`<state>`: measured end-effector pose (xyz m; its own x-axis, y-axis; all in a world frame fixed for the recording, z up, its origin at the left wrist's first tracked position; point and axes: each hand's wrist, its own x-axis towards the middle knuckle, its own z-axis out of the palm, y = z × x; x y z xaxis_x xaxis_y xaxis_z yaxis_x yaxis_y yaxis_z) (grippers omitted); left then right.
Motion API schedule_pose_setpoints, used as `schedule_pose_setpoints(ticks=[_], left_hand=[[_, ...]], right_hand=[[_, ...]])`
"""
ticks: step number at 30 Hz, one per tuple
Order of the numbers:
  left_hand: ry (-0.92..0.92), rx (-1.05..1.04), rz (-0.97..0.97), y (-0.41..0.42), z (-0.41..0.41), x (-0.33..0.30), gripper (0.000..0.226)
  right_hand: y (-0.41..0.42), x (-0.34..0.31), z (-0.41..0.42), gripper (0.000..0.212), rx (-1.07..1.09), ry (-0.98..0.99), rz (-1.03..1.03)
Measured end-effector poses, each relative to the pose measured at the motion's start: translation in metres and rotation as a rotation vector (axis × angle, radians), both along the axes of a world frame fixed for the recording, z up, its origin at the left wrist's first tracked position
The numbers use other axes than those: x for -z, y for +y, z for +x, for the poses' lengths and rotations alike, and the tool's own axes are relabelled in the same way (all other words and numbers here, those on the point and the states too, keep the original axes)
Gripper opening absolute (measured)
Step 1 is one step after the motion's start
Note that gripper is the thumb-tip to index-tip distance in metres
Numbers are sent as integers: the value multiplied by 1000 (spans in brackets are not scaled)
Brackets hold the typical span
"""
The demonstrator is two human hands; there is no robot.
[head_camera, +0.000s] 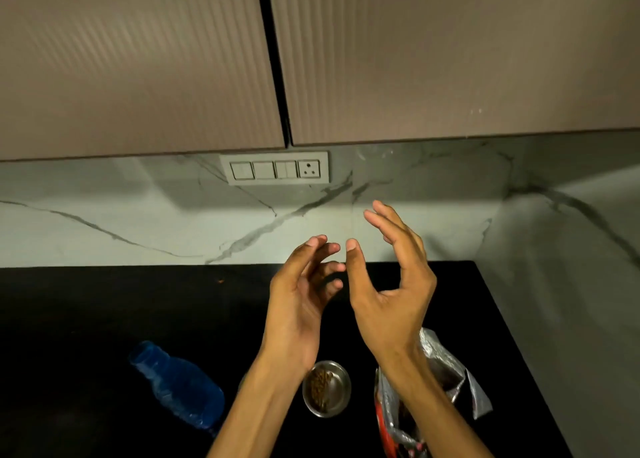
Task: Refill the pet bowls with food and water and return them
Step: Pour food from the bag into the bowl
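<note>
— While both hands hover above the black counter [104,319], what do they hold?
— Nothing. Left hand [298,294] loosely curled, right hand [391,284] spread, both bare.
— Bowl?
— Steel bowl [326,388] below the left wrist, kibble inside. Blue bottle [178,385] lying left; opened food bag [436,395] right, under the right forearm.

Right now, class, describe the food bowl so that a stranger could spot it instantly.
Start at the black counter. Between the blue bottle and the silvery food bag sits the bowl, below the left hand. It alone is round, metal and holds brown kibble.
</note>
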<state>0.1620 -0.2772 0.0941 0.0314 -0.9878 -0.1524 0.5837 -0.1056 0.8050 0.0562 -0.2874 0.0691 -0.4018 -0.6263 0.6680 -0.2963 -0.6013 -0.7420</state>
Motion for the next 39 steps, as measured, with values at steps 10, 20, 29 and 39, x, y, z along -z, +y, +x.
schedule_pose_setpoints(ticks=[10, 20, 29, 39], left_hand=[[-123, -2, 134, 18, -28, 61, 26], [-237, 22, 258, 43, -44, 112, 21], [-344, 3, 287, 58, -43, 155, 21], [-492, 64, 252, 69, -42, 208, 41]], right_hand=[[29, 60, -38, 36, 5, -4, 250], [68, 107, -72, 35, -10, -50, 498], [93, 137, -95, 21, -99, -106, 545], [116, 171, -127, 23, -189, -116, 618]])
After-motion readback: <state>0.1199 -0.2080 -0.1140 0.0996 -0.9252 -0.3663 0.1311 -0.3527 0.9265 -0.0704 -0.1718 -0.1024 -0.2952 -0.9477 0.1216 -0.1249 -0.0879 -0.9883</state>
